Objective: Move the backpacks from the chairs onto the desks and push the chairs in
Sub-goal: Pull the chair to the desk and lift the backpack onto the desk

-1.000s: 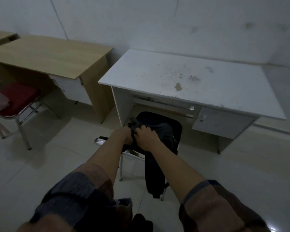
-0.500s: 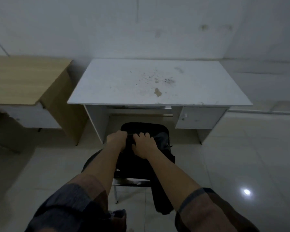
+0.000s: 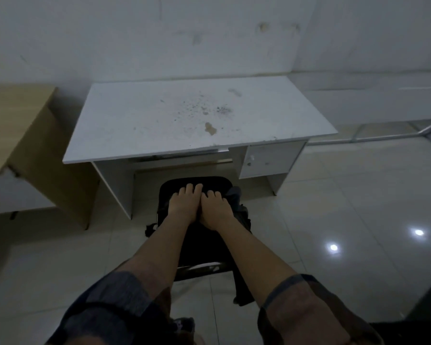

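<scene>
Head cam, going left to right: the wooden desk [image 3: 18, 125] sits off to the side, the white desk [image 3: 197, 120] dead ahead with a bare, stained top. Your left hand [image 3: 183, 206] and right hand [image 3: 215, 211] sit side by side, fingers curled into the black backpack [image 3: 234, 197] on the chair [image 3: 202, 267], probably gathering it to lift. Can't tell what's inside; a strap [image 3: 243, 292] dangles.
</scene>
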